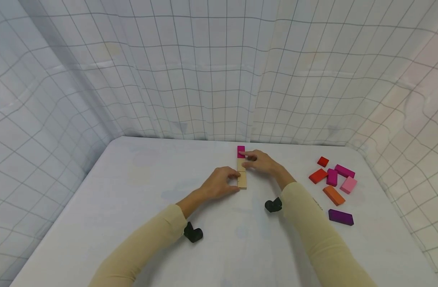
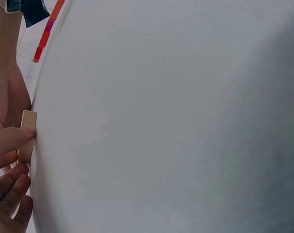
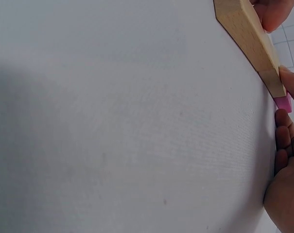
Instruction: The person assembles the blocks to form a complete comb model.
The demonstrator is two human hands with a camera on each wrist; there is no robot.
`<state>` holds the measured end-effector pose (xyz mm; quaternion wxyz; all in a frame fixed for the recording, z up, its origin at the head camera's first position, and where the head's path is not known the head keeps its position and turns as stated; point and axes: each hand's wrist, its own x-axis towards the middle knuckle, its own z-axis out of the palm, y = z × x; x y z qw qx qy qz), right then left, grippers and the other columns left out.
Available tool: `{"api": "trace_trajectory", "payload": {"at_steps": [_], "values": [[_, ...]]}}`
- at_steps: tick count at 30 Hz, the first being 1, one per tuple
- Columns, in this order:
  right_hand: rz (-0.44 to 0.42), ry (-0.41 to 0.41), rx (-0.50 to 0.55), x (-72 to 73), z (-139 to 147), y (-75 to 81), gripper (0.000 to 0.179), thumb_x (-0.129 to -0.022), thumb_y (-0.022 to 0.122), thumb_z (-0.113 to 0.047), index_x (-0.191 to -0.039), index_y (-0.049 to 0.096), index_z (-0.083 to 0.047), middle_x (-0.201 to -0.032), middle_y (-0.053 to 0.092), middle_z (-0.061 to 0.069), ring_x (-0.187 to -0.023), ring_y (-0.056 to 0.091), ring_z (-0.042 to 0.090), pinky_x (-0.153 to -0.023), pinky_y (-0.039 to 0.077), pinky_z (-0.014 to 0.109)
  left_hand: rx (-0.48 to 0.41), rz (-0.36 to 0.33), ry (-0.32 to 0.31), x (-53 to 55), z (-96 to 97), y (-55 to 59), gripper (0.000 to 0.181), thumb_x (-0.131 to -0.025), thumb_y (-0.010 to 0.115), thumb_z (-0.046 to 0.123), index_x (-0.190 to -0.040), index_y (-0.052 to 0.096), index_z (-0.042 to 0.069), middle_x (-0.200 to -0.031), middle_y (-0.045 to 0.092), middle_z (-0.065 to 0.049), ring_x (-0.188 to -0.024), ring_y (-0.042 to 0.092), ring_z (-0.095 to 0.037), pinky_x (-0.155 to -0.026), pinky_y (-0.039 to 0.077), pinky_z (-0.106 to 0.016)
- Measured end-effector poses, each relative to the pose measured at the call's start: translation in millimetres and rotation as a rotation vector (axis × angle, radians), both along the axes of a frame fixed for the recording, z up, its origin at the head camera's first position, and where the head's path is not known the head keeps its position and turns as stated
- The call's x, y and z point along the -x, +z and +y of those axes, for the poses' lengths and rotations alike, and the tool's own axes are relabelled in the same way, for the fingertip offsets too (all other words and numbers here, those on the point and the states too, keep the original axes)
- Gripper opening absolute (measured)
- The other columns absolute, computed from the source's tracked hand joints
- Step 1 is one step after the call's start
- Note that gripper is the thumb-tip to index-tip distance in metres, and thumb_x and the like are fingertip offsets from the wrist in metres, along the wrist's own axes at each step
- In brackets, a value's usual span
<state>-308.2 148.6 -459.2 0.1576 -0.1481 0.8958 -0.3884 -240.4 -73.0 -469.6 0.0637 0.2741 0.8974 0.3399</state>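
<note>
On the white table, a magenta block (image 1: 241, 152) and two plain wooden blocks stand end to end in a straight row. My left hand (image 1: 219, 183) holds the near wooden block (image 1: 242, 181), its thumb by the near end and its fingers at the left side. From the right, my right hand (image 1: 262, 162) reaches over the far part of the row. Its straight index finger touches the magenta block, while the thumb lies against the middle wooden block (image 1: 241, 164). In the right wrist view the pale wood grain (image 3: 251, 36) shows between both hands' fingers.
Loose blocks lie to the right: red (image 1: 318, 175), magenta (image 1: 344, 171), pink (image 1: 348, 185), orange (image 1: 334, 195) and purple (image 1: 340, 217) among them. A black wrist device (image 1: 193, 232) hangs by the left cuff, another (image 1: 273, 205) by the right. Grid-patterned curtains (image 1: 212, 71) surround the table.
</note>
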Motion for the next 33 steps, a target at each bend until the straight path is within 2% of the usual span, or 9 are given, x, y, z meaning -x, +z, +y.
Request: {"api": "trace_trajectory", "payload": {"at_steps": [5, 12, 16, 19, 22, 27, 33], "values": [[-0.012, -0.008, -0.001, -1.1, 1, 1.2, 0.056, -0.1, 0.07, -0.029, -0.153, 0.054, -0.02, -0.137, 0.053, 0.015, -0.12, 0.049, 0.03, -0.103, 0.043, 0.047, 0.0, 0.011, -0.002, 2.3, 2.1, -1.6, 0.043, -0.087, 0.087, 0.017, -0.125, 0.073, 0.003, -0.12, 0.071, -0.006, -0.107, 0.062, -0.019, -0.097, 0.052, -0.035], [0.0, -0.01, 0.013, -0.3, 5, -1.6, 0.057, -0.1, 0.069, -0.027, -0.153, 0.053, -0.016, -0.134, 0.055, 0.016, -0.12, 0.05, 0.032, -0.104, 0.043, 0.049, -0.001, 0.013, -0.018, 4.3, 3.9, -2.9, 0.046, -0.086, 0.087, 0.019, -0.127, 0.072, 0.004, -0.12, 0.071, -0.005, -0.108, 0.062, -0.019, -0.098, 0.051, -0.035], [-0.01, -0.022, 0.072, 0.2, 11, -4.8, 0.056, -0.101, 0.066, -0.026, -0.154, 0.052, -0.013, -0.129, 0.058, 0.015, -0.117, 0.051, 0.031, -0.099, 0.046, 0.046, 0.006, -0.006, 0.013, 7.7, 2.9, -3.1, 0.056, -0.085, 0.089, 0.028, -0.131, 0.069, 0.004, -0.122, 0.07, -0.006, -0.109, 0.062, -0.02, -0.098, 0.052, -0.036], [-0.033, -0.045, 0.106, -1.0, 19, -3.5, 0.054, -0.102, 0.065, -0.026, -0.154, 0.052, -0.016, -0.127, 0.059, 0.012, -0.118, 0.052, 0.03, -0.097, 0.047, 0.046, 0.006, -0.01, 0.047, 15.1, 1.9, -2.4, 0.069, -0.083, 0.09, 0.037, -0.138, 0.064, 0.004, -0.131, 0.065, -0.008, -0.116, 0.059, -0.023, -0.103, 0.05, -0.039], [-0.04, -0.072, 0.134, -3.1, 30, 3.0, 0.053, -0.103, 0.064, -0.025, -0.154, 0.053, -0.018, -0.126, 0.059, 0.012, -0.118, 0.053, 0.031, -0.096, 0.046, 0.046, 0.016, 0.011, 0.049, 27.7, 2.1, 0.1, 0.08, -0.083, 0.088, 0.043, -0.146, 0.057, 0.005, -0.146, 0.054, -0.012, -0.133, 0.05, -0.028, -0.113, 0.041, -0.045], [-0.027, -0.096, 0.147, -9.4, 54, 22.9, 0.053, -0.103, 0.064, -0.024, -0.154, 0.053, -0.016, -0.126, 0.059, 0.013, -0.117, 0.054, 0.032, -0.098, 0.046, 0.049, 0.051, 0.049, -0.032, 49.7, 3.1, 3.8, 0.091, -0.083, 0.087, 0.043, -0.154, 0.047, 0.002, -0.161, 0.038, -0.015, -0.148, 0.031, -0.035, -0.121, 0.026, -0.05], [-0.001, -0.091, 0.127, -20.7, 91, 48.6, 0.053, -0.104, 0.063, -0.025, -0.155, 0.051, -0.015, -0.126, 0.058, 0.014, -0.124, 0.053, 0.035, -0.107, 0.037, 0.061, 0.108, 0.044, -0.103, 58.7, 2.8, 1.8, 0.095, -0.082, 0.087, 0.044, -0.157, 0.043, 0.005, -0.166, 0.031, -0.012, -0.151, 0.026, -0.036, -0.122, 0.021, -0.05]]}}
